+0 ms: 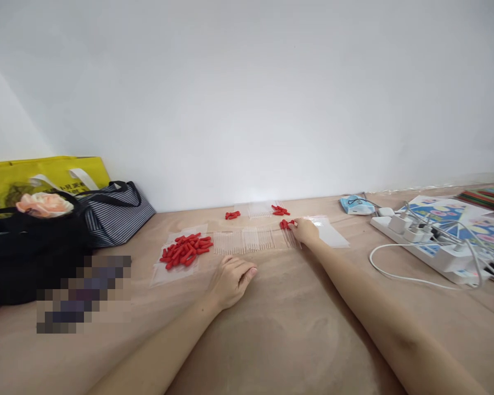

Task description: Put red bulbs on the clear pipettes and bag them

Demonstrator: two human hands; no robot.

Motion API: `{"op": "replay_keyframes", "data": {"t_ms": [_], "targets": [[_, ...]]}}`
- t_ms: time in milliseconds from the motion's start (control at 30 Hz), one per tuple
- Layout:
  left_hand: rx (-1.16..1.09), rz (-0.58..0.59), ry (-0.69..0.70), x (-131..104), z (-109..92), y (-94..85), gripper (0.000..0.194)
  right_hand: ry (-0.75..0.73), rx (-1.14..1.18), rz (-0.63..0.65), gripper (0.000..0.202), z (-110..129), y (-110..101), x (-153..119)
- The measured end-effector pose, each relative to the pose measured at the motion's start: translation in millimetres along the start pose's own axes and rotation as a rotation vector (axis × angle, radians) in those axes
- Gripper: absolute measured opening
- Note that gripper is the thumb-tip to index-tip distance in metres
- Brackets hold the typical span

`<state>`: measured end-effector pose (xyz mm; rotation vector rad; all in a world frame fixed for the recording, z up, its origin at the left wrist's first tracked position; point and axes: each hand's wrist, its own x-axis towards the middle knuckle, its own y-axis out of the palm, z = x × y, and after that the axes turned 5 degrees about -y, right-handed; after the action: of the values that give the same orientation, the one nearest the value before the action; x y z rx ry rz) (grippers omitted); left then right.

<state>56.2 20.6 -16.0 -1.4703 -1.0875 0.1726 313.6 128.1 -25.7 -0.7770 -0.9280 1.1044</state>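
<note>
My right hand [307, 231] reaches to a small group of droppers [287, 225] with red rubber bulbs and thin clear stems, its fingers closed at one of the red tops. My left hand [233, 281] rests on the table with its fingers curled in and nothing visible in them. Just beyond it lie rows of thin clear tubes [242, 241]. To their left, a pile of red rubber bulbs [185, 251] is heaped on clear plastic bags [158, 277]. Farther back are two small clusters of red bulbs, one on the left [232, 215] and one on the right [280, 210], with more clear tubes [259, 209] between them.
A white sheet or bag [333, 233] lies beside my right hand. At right are a blue face mask [356, 205], a power strip [420, 247] with plugs and cables, and printed sheets [440, 214]. At left stand a striped bag [115, 214], a black bag [28, 258] and a yellow bag [94, 167].
</note>
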Motion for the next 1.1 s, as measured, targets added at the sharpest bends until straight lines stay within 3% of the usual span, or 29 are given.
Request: {"op": "replay_keyframes", "data": {"t_ms": [800,1100], "targets": [[0.019,0.026,-0.022,0.4,-1.3,-2.8,0.024,0.094,-0.135,0.033,0.025,-6.0,-9.1,-8.8],[0.023,0.015,-0.02,1.2,-0.7,-2.9,0.021,0.05,-0.105,-0.086,0.028,12.5,-18.3,-15.7]]}}
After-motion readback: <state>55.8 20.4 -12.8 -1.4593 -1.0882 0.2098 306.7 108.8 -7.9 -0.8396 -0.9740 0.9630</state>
